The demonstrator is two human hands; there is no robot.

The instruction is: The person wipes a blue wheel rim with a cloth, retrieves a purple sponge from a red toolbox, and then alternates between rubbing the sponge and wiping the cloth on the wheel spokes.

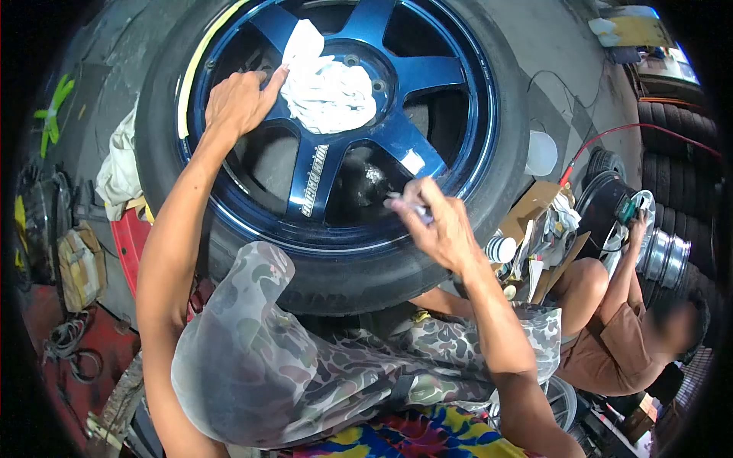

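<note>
Blue rim, in its tire, leans on the knees. Left hand spread flat, fingertips on white rag at the hub. Right hand pinches a small pale tool by the lower spoke. I judge mid-job: yellow tape on the lip, 1 pale patch left.

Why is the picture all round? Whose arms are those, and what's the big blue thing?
The camera sits on a person's head, looking down, so those are their own arms; its lens bends the edges. The blue thing is a car wheel in its black tyre, by their knees. The left hand touches a white cloth lying on the wheel's middle. The right hand pinches a small pale tool in its fingers; I can't tell what it is. On the right, another person works at a silver rim.
</note>
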